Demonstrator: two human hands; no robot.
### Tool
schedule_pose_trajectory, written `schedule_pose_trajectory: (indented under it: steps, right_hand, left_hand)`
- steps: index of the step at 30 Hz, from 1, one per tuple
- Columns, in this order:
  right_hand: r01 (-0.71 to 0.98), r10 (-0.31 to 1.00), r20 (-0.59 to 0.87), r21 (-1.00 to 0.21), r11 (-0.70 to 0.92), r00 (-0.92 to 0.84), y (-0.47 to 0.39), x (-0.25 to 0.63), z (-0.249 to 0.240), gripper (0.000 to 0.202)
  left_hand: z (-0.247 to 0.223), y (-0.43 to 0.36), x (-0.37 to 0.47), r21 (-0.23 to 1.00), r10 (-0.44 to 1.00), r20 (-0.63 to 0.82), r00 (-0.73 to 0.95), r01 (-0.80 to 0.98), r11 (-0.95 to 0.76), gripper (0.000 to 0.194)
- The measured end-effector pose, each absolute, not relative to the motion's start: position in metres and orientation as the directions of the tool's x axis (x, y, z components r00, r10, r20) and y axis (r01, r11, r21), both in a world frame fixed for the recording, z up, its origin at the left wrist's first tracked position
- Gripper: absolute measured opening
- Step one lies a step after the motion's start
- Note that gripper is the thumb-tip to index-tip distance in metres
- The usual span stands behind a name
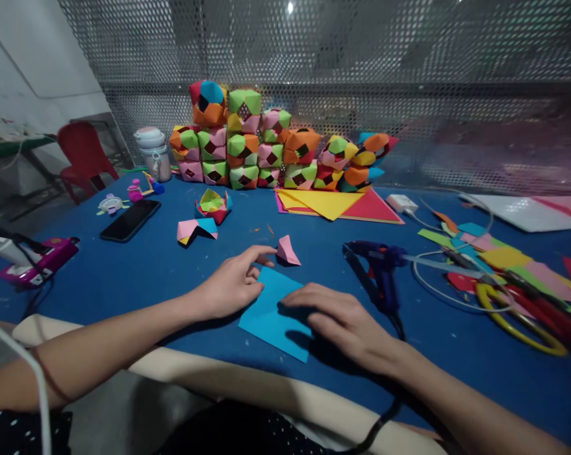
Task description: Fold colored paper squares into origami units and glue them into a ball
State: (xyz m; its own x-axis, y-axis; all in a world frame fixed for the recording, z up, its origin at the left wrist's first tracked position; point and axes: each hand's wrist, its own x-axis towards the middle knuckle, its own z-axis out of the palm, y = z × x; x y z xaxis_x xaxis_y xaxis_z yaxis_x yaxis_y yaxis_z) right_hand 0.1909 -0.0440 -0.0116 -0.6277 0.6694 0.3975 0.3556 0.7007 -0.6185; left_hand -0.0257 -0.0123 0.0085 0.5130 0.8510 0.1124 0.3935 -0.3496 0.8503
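1. Far left, a red chair (83, 155) stands back from the blue table (171, 278); below it, at the left edge of the frame, there's a purple power strip (43, 262).
2. Moving right, a dark phone (131, 220) lies face up, with a pale bottle (153, 155) standing behind it, upper left.
3. Now a pink-and-blue folded strip (197, 229), left of centre, and just behind it an open paper cup shape (214, 205).
4. Here's the left hand (233, 281), near the middle! Index finger reaching out, the others curled, a moderate gap to the thumb, which is at the sheet's upper-left edge.
5. Centre frame, lower half: the blue paper sheet (266, 316), lying on the table between the hands. The small pink folded piece (288, 251) sits just beyond it, right by that index fingertip; contact, I can't tell.
6. Above, a colourful wall of paper modules (242, 148) spans the upper centre, yellow and red sheets (342, 205) lying in front of its right part.
7. In comes the right hand (337, 309), right of centre, fingers loosely spread over the sheet, thumb apart, nothing gripped.
8. Next, the blue glue gun (384, 259), then paper scraps (503, 256) and a yellow-handled tool (517, 325) at right.
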Motion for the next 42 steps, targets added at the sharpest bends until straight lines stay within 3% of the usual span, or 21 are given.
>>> schedule_pose_trajectory:
  steps: [4,7,12,15,18,22,29,34,42]
  right_hand:
    - [0.473,0.833,0.413,-0.688,0.550,-0.369,-0.034,0.193,-0.018,0.032]
    - [0.494,0.836,0.350,-0.684,0.536,-0.423,-0.030,0.191,-0.023,0.035]
    - [0.536,0.896,0.317,-0.719,0.442,-0.312,-0.029,0.193,-0.021,0.009]
    - [0.509,0.862,0.346,-0.700,0.500,-0.371,-0.029,0.197,-0.021,0.003]
    - [0.467,0.758,0.402,-0.610,0.640,-0.513,-0.030,0.201,-0.025,0.011]
    - [0.507,0.635,0.383,-0.389,0.769,-0.671,-0.031,0.205,-0.028,0.016]
    - [0.534,0.531,0.404,-0.117,0.838,-0.745,-0.037,0.202,-0.023,0.015]
    - [0.575,0.544,0.391,-0.045,0.817,-0.743,-0.038,0.199,-0.025,0.020]
    - [0.561,0.521,0.352,0.013,0.828,-0.778,-0.038,0.201,-0.024,0.023]
  left_hand:
    - [0.010,-0.021,-0.023,0.732,0.753,0.248,0.610,0.392,-0.558,0.050]
    - [0.010,-0.024,-0.022,0.668,0.672,0.311,0.672,0.349,-0.657,0.049]
    - [0.009,-0.019,-0.025,0.604,0.714,0.216,0.667,0.483,-0.634,0.064]
    - [0.004,-0.012,-0.028,0.527,0.691,0.157,0.705,0.532,-0.663,0.046]
    - [-0.001,-0.008,-0.030,0.442,0.620,0.125,0.775,0.516,-0.734,0.029]
    - [0.000,-0.006,-0.032,0.357,0.553,0.099,0.827,0.489,-0.796,0.018]
    - [0.008,-0.003,-0.034,0.322,0.542,0.036,0.840,0.504,-0.801,0.014]
    - [0.017,-0.004,-0.035,0.303,0.553,-0.026,0.832,0.534,-0.789,0.014]
    - [0.019,-0.008,-0.032,0.334,0.430,-0.051,0.901,0.421,-0.843,0.018]
